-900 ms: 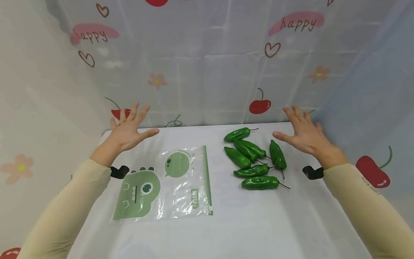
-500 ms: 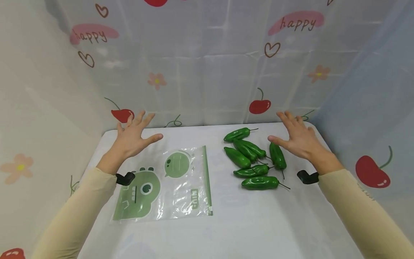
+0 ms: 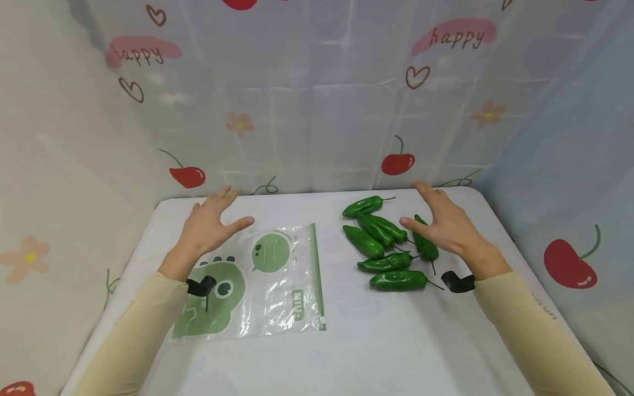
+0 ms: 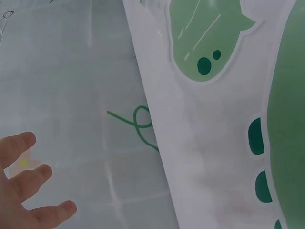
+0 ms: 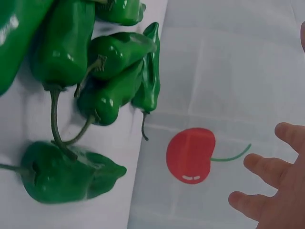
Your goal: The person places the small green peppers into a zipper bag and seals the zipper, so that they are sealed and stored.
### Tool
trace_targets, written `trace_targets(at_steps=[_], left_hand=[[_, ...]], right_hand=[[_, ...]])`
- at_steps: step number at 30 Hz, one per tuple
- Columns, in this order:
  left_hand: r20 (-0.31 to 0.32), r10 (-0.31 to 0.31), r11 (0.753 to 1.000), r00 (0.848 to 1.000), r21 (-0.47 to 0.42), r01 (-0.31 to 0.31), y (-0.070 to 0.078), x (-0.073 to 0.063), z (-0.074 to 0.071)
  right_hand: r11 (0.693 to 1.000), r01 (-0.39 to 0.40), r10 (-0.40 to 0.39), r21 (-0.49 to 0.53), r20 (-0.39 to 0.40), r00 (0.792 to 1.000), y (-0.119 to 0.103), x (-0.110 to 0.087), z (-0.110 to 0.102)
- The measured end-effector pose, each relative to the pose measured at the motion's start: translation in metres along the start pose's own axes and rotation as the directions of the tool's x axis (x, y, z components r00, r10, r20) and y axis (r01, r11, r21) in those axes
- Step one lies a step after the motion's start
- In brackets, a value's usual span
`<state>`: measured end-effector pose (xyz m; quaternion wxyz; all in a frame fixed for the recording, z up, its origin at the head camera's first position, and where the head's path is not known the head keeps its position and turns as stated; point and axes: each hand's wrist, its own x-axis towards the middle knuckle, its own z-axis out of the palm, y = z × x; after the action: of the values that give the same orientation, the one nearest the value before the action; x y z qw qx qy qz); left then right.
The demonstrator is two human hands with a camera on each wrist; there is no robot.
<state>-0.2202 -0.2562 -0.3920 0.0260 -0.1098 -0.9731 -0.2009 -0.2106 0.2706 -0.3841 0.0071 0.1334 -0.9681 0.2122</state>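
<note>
A clear zip bag (image 3: 269, 297) printed with a green dinosaur lies flat on the left half of the white table, its green zip edge to the right. My left hand (image 3: 205, 225), fingers spread and holding nothing, hovers above the bag's far left corner. To the right of the bag lie several green peppers (image 3: 364, 242) with thin stems, loosely grouped. Over the rightmost pepper (image 5: 71, 171) hovers my right hand (image 3: 443, 223), fingers extended, partly covering that pepper in the head view. Neither hand appears to touch anything.
Behind the white table (image 3: 356, 352) hangs a pale curtain (image 3: 317, 126) with cherries, hearts and flowers. Similar patterned sheets stand along the left (image 3: 64, 192) and right (image 3: 569, 181). A black wrist mount (image 3: 200, 286) sticks out from the left cuff, another (image 3: 458, 282) from the right.
Both hands have come lower and nearer, moving inward towards each other. The right hand now covers part of the rightmost pepper. The bag and peppers have stayed in place.
</note>
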Motion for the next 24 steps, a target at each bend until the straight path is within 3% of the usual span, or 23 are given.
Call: trace_targets(at_steps=[9, 18, 24], left_hand=[[-0.102, -0.004, 0.990, 0.995, -0.140, -0.011, 0.005, -0.009, 0.021], [-0.084, -0.039, 0.976, 0.996, -0.219, 0.020, 0.020, -0.014, 0.041], [-0.129, -0.038, 0.959, 0.991, -0.284, 0.000, 0.028, -0.017, 0.055]], right_hand=[[0.997, 0.006, -0.006, 0.082, -0.003, 1.000, -0.008, -0.005, 0.019], [0.983, 0.020, -0.013, 0.183, -0.042, 0.999, -0.014, -0.006, 0.039], [0.977, 0.022, -0.010, 0.212, -0.057, 0.998, -0.022, -0.007, 0.048]])
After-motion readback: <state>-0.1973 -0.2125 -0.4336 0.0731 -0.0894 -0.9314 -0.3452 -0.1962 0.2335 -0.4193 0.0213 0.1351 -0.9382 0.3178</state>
